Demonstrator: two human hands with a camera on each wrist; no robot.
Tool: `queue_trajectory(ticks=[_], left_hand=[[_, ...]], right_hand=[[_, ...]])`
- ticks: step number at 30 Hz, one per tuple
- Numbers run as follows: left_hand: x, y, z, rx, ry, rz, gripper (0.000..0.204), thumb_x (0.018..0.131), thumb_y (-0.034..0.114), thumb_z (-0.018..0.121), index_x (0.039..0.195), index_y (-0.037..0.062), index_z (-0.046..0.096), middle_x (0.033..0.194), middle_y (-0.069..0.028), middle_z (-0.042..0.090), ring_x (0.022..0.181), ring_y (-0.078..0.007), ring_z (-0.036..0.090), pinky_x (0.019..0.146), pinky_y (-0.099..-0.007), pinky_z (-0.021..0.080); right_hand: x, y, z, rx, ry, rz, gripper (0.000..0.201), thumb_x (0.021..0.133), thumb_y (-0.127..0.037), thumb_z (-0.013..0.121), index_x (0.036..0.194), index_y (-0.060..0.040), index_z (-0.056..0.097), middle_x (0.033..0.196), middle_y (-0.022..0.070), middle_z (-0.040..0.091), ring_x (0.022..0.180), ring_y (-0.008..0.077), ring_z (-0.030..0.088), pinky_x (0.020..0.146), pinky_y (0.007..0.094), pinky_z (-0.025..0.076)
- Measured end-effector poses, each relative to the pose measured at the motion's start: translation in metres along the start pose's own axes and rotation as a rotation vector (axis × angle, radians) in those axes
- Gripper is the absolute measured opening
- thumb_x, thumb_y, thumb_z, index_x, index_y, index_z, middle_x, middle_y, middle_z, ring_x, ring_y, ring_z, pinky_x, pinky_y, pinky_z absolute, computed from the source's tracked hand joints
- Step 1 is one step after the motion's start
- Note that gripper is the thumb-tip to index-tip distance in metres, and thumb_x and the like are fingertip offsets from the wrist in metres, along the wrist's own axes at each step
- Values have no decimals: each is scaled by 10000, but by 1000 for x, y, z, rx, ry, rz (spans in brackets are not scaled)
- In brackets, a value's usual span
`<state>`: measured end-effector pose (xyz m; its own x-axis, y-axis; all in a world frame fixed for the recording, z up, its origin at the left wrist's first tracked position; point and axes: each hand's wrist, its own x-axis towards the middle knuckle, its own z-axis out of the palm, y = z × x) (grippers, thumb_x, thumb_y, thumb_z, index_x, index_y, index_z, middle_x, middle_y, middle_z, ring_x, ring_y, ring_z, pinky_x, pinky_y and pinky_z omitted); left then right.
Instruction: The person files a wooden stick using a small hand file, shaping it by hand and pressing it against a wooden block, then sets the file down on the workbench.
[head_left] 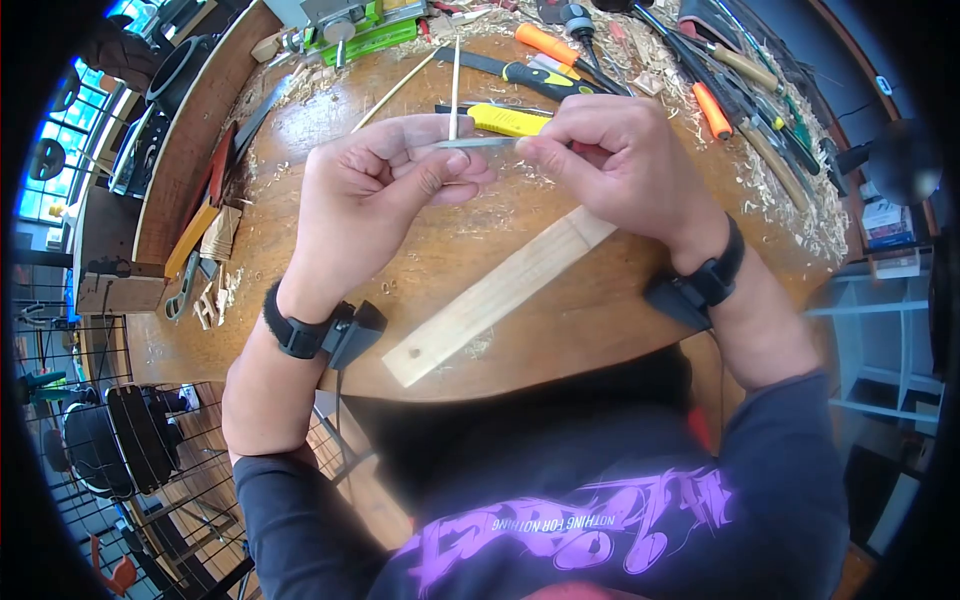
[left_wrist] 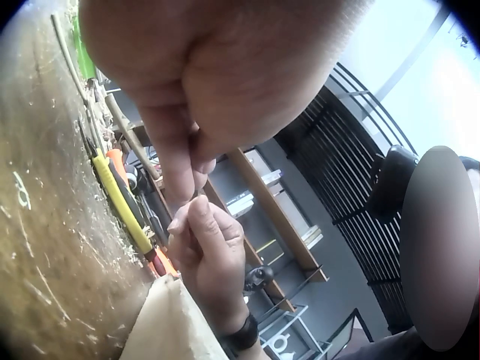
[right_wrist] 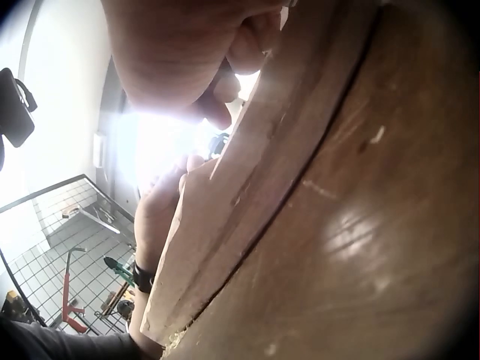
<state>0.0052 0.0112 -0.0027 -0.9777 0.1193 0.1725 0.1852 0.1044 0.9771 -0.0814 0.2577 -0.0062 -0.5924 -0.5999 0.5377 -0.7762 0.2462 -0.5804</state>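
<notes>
A thin grey strip [head_left: 478, 143] spans the gap between the two hands over the table. The left hand [head_left: 375, 180] pinches one end of it between thumb and fingers, palm turned up. At the other end, the right hand [head_left: 625, 165] pinches with thumb and forefinger. A slender wooden stick [head_left: 456, 85] points away from the left fingertips, its near end overlapping the strip in the head view. The fingertips of the left hand [left_wrist: 184, 172] and right hand [left_wrist: 210, 255] nearly meet in the left wrist view. Below them lies a flat wooden board [head_left: 500, 295].
Beyond the hands are a yellow utility knife [head_left: 508, 121], a black-and-yellow handled tool [head_left: 545, 80] and another thin stick [head_left: 395, 92]. Orange-handled tools [head_left: 548, 43] and wood shavings [head_left: 800, 215] crowd the far right. Scissors [head_left: 182, 288] lie at the left edge, a green vise [head_left: 370, 38] at the back.
</notes>
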Motion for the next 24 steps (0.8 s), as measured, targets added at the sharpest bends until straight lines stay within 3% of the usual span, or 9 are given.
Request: queue_trajectory(ticks=[3,6,8,18,21,24], left_hand=[[-1,1,4,-41,8,-8,336,1086,-17,640,1408,-113,642,1201,-189,795,1103,-263,799,949,-328,671],[0,3,6,-7,-23,-39,330,1090,-13,635,1408,-103,646,1210,-183,796,1117,-252,796,945,-314,668],[0,3,1,-30,-16,-30,319,1098,1,627,1401,-95,651,1230,-191,790,1126,-250,794,942,-314,667],[-1,2,4,-106,-69,-58,339,1119,2,577,1446,-80,607,1304,-216,765,1175,-267,779,964,-319,659],[0,4,5,-88,-107,-70,352,1128,3,557,1468,-79,585,1315,-221,758,1192,-279,772,981,-329,655],[-1,1,1,-125,-90,-49,355,1132,-3,539,1478,-77,574,1299,-209,764,1203,-286,768,988,-336,654]], right_hand=[[-3,0,2,0,-6,68,160,944,-201,829,884,-53,818,717,94,684,575,240,615,551,365,465],[-1,4,6,-3,15,-87,166,949,-206,825,887,-53,816,722,90,688,577,238,620,555,368,470],[-2,5,-1,-24,-9,-6,165,950,-205,825,892,-52,812,731,90,692,578,239,623,559,367,474],[-3,3,2,-43,-16,9,158,950,-204,826,897,-56,813,732,81,689,574,220,616,553,351,465],[-1,3,3,-21,3,-63,146,949,-197,825,902,-58,818,730,78,689,576,218,618,551,349,464],[-2,1,-2,-43,-29,12,135,947,-185,822,907,-56,820,729,78,690,579,218,622,550,352,463]])
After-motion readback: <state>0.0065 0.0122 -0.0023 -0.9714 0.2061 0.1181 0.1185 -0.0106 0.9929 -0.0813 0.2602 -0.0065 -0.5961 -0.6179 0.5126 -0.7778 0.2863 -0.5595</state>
